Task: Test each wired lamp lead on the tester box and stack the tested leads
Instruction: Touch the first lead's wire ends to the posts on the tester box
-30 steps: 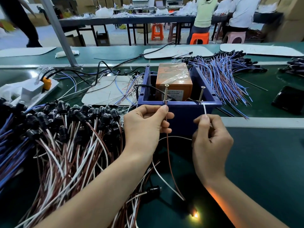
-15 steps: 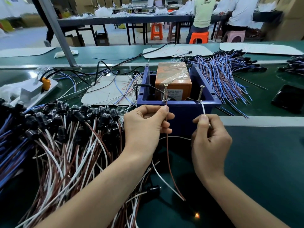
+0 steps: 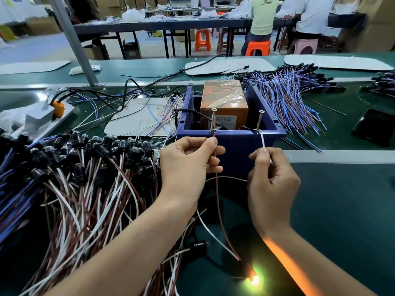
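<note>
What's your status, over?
Left hand pinches brown wire at left screw, right hand white wire at right screw. Lamp lit. Lead pile left, not blocking.

Dark blue box [image 3: 233, 144] at centre, plain orange block [image 3: 223, 97] inside it; one brown wire [image 3: 218, 195], one white wire [image 3: 262, 141]; yellow-orange glow at the lamp [image 3: 254, 279], six o'clock; dark green table [image 3: 342, 210]; brown and white leads [image 3: 89, 189] with black heads at nine o'clock; blue and purple bundle [image 3: 286, 99] at two o'clock; orange stools [image 3: 257, 48] at twelve.

Lead pile [image 3: 85, 189] beyond the left edge; orange box label [image 3: 226, 122] illegible.
</note>
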Demonstrator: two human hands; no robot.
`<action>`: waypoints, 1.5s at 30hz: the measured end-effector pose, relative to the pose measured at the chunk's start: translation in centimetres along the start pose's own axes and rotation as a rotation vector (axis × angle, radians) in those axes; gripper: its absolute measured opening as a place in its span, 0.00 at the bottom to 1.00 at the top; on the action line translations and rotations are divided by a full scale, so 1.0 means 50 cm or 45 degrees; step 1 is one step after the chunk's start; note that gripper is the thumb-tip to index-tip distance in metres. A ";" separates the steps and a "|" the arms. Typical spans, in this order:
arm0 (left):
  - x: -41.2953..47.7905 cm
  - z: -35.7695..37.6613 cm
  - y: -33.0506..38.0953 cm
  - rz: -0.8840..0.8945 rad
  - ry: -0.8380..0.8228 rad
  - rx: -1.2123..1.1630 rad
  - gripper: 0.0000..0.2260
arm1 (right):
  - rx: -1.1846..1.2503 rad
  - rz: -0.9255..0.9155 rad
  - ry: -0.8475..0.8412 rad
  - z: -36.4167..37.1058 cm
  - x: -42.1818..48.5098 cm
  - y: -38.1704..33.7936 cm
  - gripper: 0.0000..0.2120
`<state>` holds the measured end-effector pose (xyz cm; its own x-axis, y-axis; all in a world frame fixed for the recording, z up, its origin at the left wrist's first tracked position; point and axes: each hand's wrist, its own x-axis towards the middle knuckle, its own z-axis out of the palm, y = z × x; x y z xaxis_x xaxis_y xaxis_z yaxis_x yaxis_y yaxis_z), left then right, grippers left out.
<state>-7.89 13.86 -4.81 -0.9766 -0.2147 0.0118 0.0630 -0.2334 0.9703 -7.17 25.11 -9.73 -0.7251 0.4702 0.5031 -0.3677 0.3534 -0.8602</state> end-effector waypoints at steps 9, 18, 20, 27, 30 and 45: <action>0.002 0.002 -0.001 -0.022 0.020 -0.018 0.03 | 0.013 0.017 -0.014 0.000 0.002 -0.003 0.12; -0.023 0.012 0.018 0.173 -0.163 -0.011 0.04 | 0.160 -0.064 -0.043 -0.009 0.004 -0.055 0.12; -0.045 0.021 0.042 0.275 -0.296 -0.047 0.02 | 0.217 -0.130 -0.163 -0.018 0.006 -0.089 0.10; -0.116 0.043 0.159 0.430 -0.604 -0.098 0.03 | 0.577 -0.110 -0.349 -0.102 0.007 -0.225 0.08; -0.150 0.048 0.205 0.561 -0.727 -0.016 0.06 | 0.475 -0.225 -0.319 -0.150 0.011 -0.275 0.06; -0.330 0.072 0.060 -0.345 -1.114 0.471 0.10 | 0.835 0.349 0.225 -0.404 0.062 -0.272 0.10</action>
<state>7.65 20.11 -1.20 -0.7657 0.6137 -0.1923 -0.1078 0.1723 0.9791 7.35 38.12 5.21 -0.7568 0.6153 0.2207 -0.4996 -0.3268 -0.8022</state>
